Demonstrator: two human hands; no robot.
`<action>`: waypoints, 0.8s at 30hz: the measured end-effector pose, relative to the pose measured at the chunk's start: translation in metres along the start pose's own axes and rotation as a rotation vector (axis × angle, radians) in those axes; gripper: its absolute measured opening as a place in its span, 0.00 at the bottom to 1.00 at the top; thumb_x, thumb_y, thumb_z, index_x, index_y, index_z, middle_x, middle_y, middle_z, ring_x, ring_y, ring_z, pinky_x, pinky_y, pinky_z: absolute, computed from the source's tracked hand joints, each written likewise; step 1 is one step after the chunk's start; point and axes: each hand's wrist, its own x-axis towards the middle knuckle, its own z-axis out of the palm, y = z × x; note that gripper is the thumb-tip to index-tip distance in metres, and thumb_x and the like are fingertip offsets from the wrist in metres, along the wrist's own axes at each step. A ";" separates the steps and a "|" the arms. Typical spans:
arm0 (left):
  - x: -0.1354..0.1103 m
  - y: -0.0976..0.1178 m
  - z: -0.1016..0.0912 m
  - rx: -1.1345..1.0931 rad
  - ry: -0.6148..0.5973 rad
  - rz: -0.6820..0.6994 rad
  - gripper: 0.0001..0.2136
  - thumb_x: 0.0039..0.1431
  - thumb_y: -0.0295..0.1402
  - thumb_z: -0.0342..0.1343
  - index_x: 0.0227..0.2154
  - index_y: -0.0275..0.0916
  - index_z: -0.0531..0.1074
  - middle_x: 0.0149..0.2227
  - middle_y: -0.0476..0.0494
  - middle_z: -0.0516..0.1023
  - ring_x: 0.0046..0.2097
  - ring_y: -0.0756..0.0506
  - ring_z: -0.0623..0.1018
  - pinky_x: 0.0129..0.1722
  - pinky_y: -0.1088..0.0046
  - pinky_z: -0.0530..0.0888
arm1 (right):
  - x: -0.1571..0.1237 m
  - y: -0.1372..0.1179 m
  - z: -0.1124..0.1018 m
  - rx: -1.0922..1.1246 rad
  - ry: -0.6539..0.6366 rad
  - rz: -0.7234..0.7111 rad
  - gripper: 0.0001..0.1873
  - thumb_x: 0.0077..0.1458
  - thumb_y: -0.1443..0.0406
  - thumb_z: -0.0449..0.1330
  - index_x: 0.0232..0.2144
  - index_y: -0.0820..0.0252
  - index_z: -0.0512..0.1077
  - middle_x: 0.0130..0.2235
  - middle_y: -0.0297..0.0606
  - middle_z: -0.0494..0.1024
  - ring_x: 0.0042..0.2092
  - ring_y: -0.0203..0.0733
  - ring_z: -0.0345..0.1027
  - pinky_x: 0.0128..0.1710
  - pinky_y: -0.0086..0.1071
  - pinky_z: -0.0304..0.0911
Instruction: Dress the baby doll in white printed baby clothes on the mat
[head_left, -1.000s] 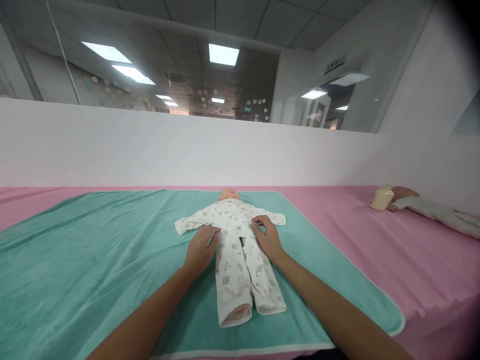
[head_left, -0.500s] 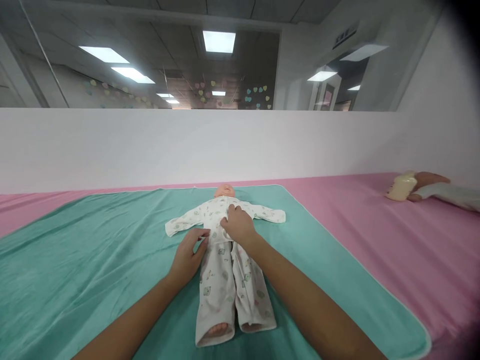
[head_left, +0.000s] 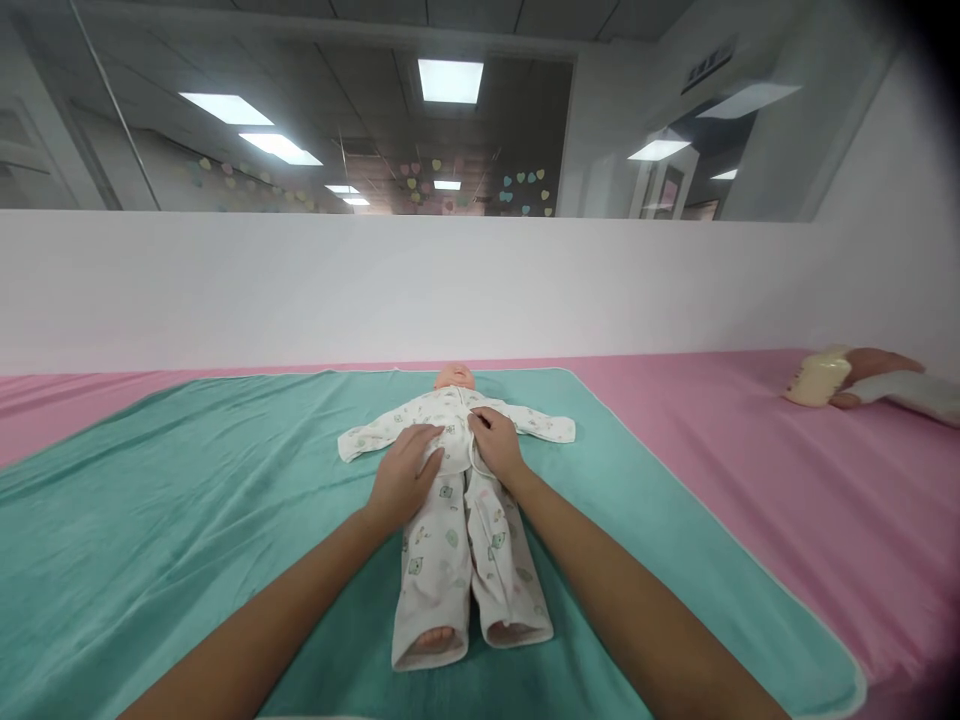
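A baby doll (head_left: 454,377) lies on its back with its head at the far end and its feet toward me. It wears a white printed shirt (head_left: 454,458), sleeves spread to both sides, and matching trousers (head_left: 433,570). One foot shows inside the left trouser leg's cuff. My left hand (head_left: 403,477) rests open on the left side of the shirt, fingers stretched across the belly. At the shirt's front edge, my right hand (head_left: 496,442) is closed in a pinch on the fabric, its fingertips partly hidden.
A teal blanket (head_left: 247,480) with a pale border lies under the doll, over a pink sheet (head_left: 750,450). At the far right are a cream-coloured bottle (head_left: 819,377) and a partly seen doll-like limb with white cloth (head_left: 911,390). A white wall (head_left: 375,290) with glass above stands behind.
My left hand has moved up and right from the doll's side onto the shirt. My right hand has shifted slightly right and pulled the shirt's front edge outward.
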 end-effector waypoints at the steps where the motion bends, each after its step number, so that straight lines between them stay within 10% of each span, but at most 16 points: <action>1: 0.012 0.000 0.004 -0.015 0.006 -0.061 0.13 0.63 0.34 0.44 0.48 0.40 0.66 0.48 0.41 0.71 0.51 0.44 0.69 0.49 0.65 0.69 | 0.000 0.000 0.000 0.020 0.000 0.003 0.13 0.52 0.61 0.48 0.25 0.60 0.70 0.27 0.31 0.70 0.31 0.36 0.60 0.33 0.28 0.53; 7: 0.054 -0.006 0.026 -0.013 -0.097 -0.239 0.09 0.60 0.34 0.46 0.37 0.41 0.70 0.38 0.47 0.74 0.40 0.46 0.73 0.39 0.69 0.69 | 0.000 0.006 0.002 0.104 0.020 0.049 0.14 0.52 0.59 0.49 0.27 0.60 0.70 0.27 0.31 0.70 0.31 0.36 0.60 0.34 0.28 0.54; 17: 0.038 -0.005 0.021 0.289 -0.255 0.040 0.14 0.62 0.37 0.45 0.49 0.44 0.66 0.41 0.45 0.70 0.40 0.45 0.72 0.35 0.71 0.66 | 0.000 0.004 0.005 0.320 0.044 0.125 0.16 0.52 0.55 0.52 0.21 0.60 0.61 0.22 0.29 0.59 0.28 0.33 0.52 0.30 0.27 0.52; 24: 0.034 -0.007 0.024 0.148 -0.148 -0.092 0.06 0.60 0.32 0.47 0.37 0.40 0.67 0.36 0.48 0.71 0.39 0.47 0.71 0.35 0.72 0.66 | -0.003 0.002 0.004 0.246 -0.049 0.099 0.18 0.53 0.54 0.51 0.22 0.61 0.65 0.22 0.29 0.60 0.27 0.33 0.52 0.30 0.27 0.50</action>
